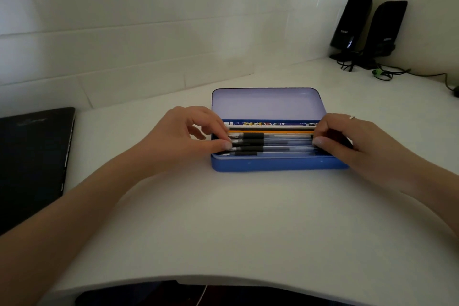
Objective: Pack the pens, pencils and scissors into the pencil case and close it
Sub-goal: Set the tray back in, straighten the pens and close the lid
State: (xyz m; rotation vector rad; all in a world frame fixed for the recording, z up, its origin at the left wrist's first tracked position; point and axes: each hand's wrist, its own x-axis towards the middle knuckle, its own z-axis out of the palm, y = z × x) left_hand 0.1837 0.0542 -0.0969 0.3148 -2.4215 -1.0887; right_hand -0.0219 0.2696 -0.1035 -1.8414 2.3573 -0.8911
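Observation:
A blue tin pencil case (273, 164) lies open on the white desk, its lid (268, 104) tipped back. Inside lie several clear pens with black grips (255, 142) side by side, with a yellow pencil (275, 132) and a white pencil behind them. My left hand (183, 135) pinches the pens' left ends at the case's left side. At the right end, my right hand (347, 141) holds the same pens, fingers curled over them. No scissors are in sight.
A closed black laptop (32, 161) lies at the left. Two black speakers (367, 30) with trailing cables stand in the back right corner against the wall. The desk's curved front edge (223, 278) runs close to me.

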